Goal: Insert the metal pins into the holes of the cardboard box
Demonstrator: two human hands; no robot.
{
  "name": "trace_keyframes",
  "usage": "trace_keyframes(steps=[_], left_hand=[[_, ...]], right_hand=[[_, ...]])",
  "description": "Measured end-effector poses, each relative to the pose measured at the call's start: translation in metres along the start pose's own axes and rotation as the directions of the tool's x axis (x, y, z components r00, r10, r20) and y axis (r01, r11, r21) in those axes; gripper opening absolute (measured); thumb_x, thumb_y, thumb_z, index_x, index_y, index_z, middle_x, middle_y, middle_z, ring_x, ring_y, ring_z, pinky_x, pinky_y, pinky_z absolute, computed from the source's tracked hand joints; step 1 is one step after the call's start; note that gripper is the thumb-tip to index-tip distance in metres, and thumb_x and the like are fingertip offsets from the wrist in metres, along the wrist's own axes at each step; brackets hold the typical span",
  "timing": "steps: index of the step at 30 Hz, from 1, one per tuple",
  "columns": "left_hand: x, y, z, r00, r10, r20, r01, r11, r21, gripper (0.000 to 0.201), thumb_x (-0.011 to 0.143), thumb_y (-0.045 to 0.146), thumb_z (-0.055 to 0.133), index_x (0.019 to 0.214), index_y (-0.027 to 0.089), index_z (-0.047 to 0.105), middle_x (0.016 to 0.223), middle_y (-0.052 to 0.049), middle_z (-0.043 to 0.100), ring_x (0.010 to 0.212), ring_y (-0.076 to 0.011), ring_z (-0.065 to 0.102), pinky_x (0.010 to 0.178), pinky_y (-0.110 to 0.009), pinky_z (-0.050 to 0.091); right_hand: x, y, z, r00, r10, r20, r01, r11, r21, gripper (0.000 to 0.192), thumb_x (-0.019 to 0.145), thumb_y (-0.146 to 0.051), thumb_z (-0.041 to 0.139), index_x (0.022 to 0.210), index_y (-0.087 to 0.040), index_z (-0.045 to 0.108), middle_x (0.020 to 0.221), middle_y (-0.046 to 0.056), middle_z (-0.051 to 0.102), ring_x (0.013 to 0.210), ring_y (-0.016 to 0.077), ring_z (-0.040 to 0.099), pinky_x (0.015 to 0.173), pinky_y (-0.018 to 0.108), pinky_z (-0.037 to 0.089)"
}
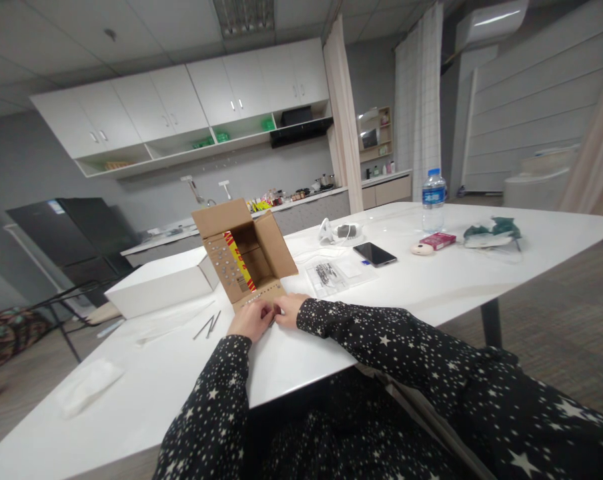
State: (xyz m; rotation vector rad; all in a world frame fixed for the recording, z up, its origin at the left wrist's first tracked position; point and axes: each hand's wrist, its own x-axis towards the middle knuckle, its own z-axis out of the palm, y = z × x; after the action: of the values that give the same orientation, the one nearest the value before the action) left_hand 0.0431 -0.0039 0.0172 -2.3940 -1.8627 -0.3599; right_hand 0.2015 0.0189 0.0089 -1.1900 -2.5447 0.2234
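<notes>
An open cardboard box [220,270] stands on the white table, its flaps spread. Yellow-and-red tape runs down one face, and small pale round pieces dot that face. Another row of small dots lines the low front flap [261,295]. Right at that flap, my left hand [250,321] and my right hand [290,311] meet with their fingertips pinched close together. Both are closed; a small dark bit shows between them, too small to name. Several thin metal rods [210,325], perhaps nails or screws, lie left of my left hand.
Left of the box lies a white carton [156,283], with crumpled white plastic [91,387] nearer me. To the right are a clear bag of small metal parts [326,275], a phone [375,253], a red pack [437,241], a water bottle [433,203] and a green-and-white bundle [492,233].
</notes>
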Motion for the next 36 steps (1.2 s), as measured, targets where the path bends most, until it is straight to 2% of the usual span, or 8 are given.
trace_keyframes(steps=[12,25,36], left_hand=[[0.002,-0.001,0.005,0.999,0.049,0.005,-0.049,0.998,0.039,0.021,0.085,0.027,0.042,0.086,0.019,0.061,0.095,-0.009,0.064,0.092,-0.0210,0.060,0.079,-0.032,0.045],[0.003,-0.002,0.008,0.997,0.074,0.010,-0.075,0.996,0.042,0.025,0.087,0.024,0.039,0.096,0.016,0.062,0.098,-0.012,0.063,0.095,-0.0214,0.058,0.083,-0.034,0.043],[0.005,-0.003,0.011,0.997,0.068,0.022,-0.069,0.997,0.043,0.025,0.086,0.020,0.041,0.099,0.015,0.062,0.100,-0.013,0.063,0.098,-0.0224,0.058,0.086,-0.035,0.043]], right_hand=[[-0.008,-0.005,-0.014,0.999,-0.008,0.039,0.008,1.000,0.019,0.034,0.078,-0.036,0.048,0.105,-0.024,0.064,0.099,0.008,0.069,0.091,0.0256,0.064,0.072,0.034,0.050],[-0.008,-0.003,-0.012,0.999,-0.050,0.020,0.050,0.998,0.036,0.037,0.078,-0.034,0.048,0.112,-0.028,0.061,0.099,0.006,0.069,0.091,0.0248,0.064,0.074,0.035,0.049],[-0.004,-0.008,-0.009,0.998,0.041,0.037,-0.041,0.999,-0.002,0.035,0.077,-0.033,0.050,0.109,-0.029,0.062,0.098,0.004,0.069,0.090,0.0243,0.064,0.073,0.034,0.049]])
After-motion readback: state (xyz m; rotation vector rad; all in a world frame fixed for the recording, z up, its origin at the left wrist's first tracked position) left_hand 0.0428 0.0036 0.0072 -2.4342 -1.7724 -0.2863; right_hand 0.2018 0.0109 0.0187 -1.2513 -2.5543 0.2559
